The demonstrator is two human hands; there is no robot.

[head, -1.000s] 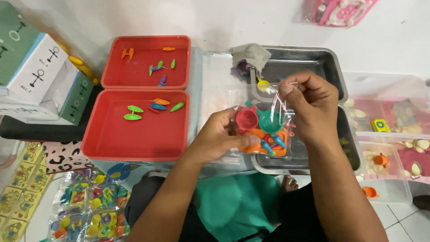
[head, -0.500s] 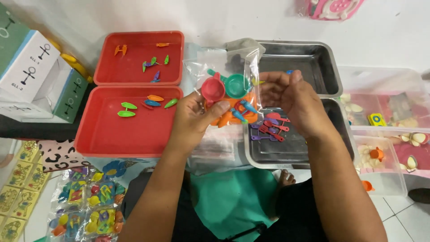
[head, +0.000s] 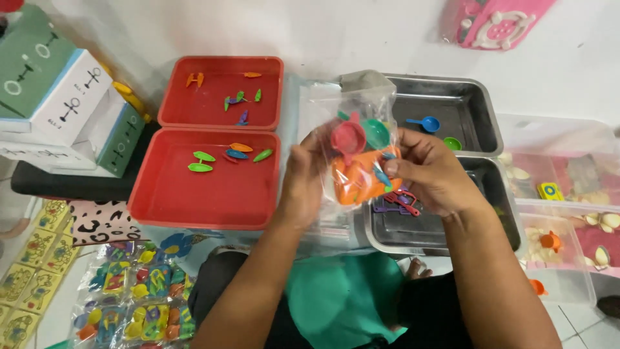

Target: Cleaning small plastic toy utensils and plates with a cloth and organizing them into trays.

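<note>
Both my hands hold up a clear plastic bag (head: 352,139) of small toy kitchen pieces: a red pan, a teal pan and an orange piece show through it. My left hand (head: 303,178) grips the bag's left side, my right hand (head: 429,171) its right side. The bag hangs above the gap between the near red tray (head: 206,194) and the near steel tray (head: 387,236). Purple and red toy utensils (head: 400,201) lie in the steel tray under my right hand.
A far red tray (head: 223,94) holds small coloured toy bits. A far steel tray (head: 452,116) holds a blue scoop and a green cup. Clear bins (head: 568,194) with shells stand at the right, boxes (head: 58,110) at the left, packed toy bags (head: 129,297) on the floor.
My hands have carried the bag left and turned it more upright. Several utensils that were in or under it now lie in the near steel tray.
</note>
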